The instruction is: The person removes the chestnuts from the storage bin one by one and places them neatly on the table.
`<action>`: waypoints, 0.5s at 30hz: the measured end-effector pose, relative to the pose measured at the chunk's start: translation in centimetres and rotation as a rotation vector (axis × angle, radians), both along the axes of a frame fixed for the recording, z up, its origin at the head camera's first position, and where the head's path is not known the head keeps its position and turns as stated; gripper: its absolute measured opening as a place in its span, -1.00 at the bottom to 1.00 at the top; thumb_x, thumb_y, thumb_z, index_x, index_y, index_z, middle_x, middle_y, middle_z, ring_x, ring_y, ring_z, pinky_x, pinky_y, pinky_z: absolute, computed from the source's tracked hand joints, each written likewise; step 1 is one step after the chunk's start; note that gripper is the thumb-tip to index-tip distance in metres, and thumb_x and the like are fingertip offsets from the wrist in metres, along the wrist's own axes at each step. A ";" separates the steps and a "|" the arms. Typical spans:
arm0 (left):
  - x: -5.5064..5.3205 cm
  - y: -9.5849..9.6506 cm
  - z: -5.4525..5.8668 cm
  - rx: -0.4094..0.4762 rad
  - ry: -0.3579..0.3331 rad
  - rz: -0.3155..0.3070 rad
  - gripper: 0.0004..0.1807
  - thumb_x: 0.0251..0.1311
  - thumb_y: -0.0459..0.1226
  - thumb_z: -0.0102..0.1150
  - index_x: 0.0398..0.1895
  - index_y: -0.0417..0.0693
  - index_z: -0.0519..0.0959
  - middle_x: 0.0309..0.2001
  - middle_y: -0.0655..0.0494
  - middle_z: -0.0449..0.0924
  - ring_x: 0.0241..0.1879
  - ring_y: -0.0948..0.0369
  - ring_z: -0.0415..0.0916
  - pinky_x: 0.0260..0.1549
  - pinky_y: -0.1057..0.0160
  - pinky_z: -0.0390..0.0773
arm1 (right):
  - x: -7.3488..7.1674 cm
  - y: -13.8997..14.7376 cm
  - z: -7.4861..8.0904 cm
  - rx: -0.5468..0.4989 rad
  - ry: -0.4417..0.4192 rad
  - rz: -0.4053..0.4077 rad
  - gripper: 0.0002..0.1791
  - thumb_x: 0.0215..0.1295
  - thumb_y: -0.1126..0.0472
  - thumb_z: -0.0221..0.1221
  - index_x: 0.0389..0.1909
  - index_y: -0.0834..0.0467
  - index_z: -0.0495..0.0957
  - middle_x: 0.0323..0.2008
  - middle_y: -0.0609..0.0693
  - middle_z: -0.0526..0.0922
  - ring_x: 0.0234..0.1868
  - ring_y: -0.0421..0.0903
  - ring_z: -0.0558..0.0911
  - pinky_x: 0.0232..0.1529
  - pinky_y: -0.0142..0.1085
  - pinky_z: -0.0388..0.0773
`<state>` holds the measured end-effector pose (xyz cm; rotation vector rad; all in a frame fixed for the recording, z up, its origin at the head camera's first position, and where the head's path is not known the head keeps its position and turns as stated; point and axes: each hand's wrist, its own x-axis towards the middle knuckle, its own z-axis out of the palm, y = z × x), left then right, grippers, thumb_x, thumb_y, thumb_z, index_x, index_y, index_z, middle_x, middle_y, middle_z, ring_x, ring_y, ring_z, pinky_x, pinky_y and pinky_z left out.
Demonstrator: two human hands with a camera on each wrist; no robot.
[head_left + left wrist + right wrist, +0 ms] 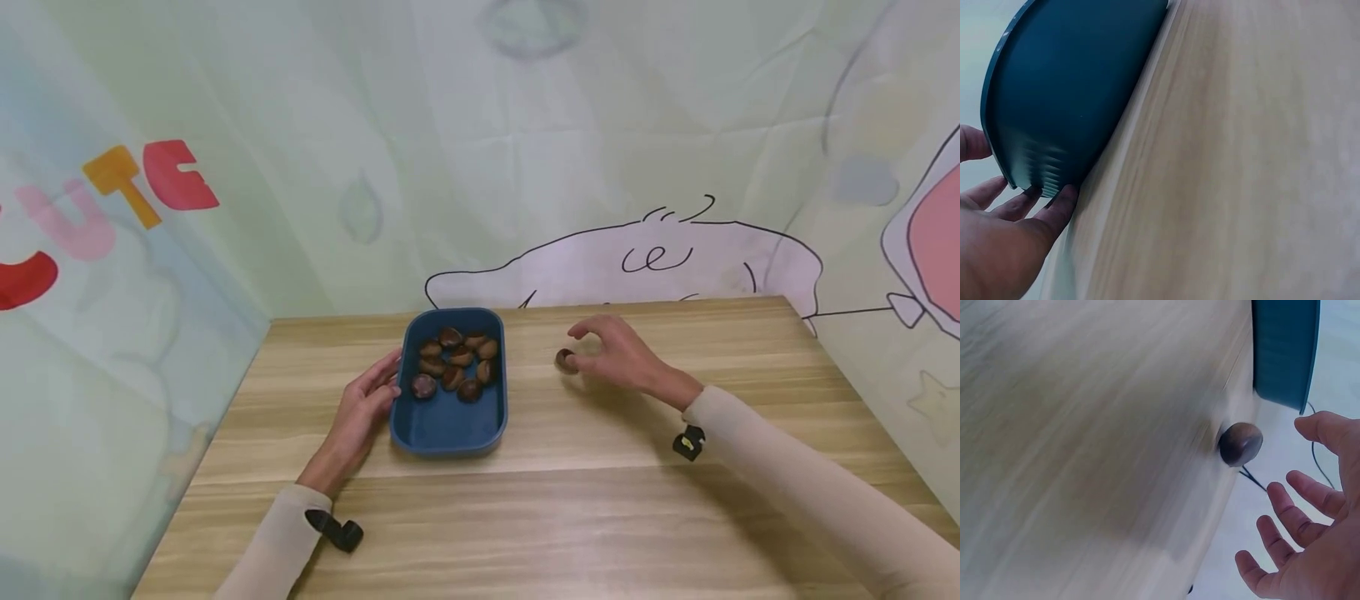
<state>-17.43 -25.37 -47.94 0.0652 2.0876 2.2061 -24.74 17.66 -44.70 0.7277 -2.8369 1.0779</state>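
Observation:
A blue rectangular bin (450, 429) stands on the table with several brown chestnuts (461, 357) lying mostly in its far part. My left hand (367, 408) rests against the bin's left side. In the left wrist view, its fingers (1057, 209) touch the outer wall, while the thumb is up by the rim. One chestnut (1241, 444) sits on the tabletop to the right of the bin. My right hand (618, 358) is right beside it, thumb and fingers spread. The right wrist view shows a gap between those fingers and the chestnut.
The bin and loose chestnut are on a light wood-grain table (480, 525), toward its far edge. Behind it hangs a pale printed curtain (360, 125) with cartoon drawings and coloured letters. Dark wrist cameras (688, 442) are worn at both cuffs.

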 end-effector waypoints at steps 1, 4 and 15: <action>0.0 0.0 0.0 0.001 0.002 -0.001 -0.27 0.51 -0.49 0.00 0.73 -0.17 0.25 0.66 -0.23 0.29 0.44 0.21 0.44 0.17 0.39 0.62 | 0.0 -0.2 0.1 0.001 0.003 0.007 -0.48 0.33 0.14 0.51 0.20 0.37 0.72 0.15 0.26 0.78 0.33 0.29 0.60 0.45 0.24 0.39; 0.0 0.0 0.0 0.006 0.002 -0.003 -0.27 0.51 -0.50 -0.01 0.74 -0.17 0.25 0.65 -0.21 0.29 0.45 0.19 0.44 0.17 0.39 0.62 | 0.1 -0.9 0.4 0.014 0.013 0.034 -0.51 0.35 0.15 0.50 0.18 0.36 0.73 0.15 0.24 0.79 0.33 0.28 0.60 0.45 0.24 0.39; -0.1 -0.1 -0.4 0.004 0.007 -0.011 -0.26 0.51 -0.49 0.01 0.74 -0.12 0.26 0.66 -0.15 0.31 0.59 0.00 0.32 0.22 0.37 0.60 | 1.1 -4.2 1.6 0.042 0.049 0.117 -0.49 0.35 0.08 0.49 0.21 0.29 0.74 0.17 0.16 0.76 0.39 0.24 0.51 0.44 0.23 0.41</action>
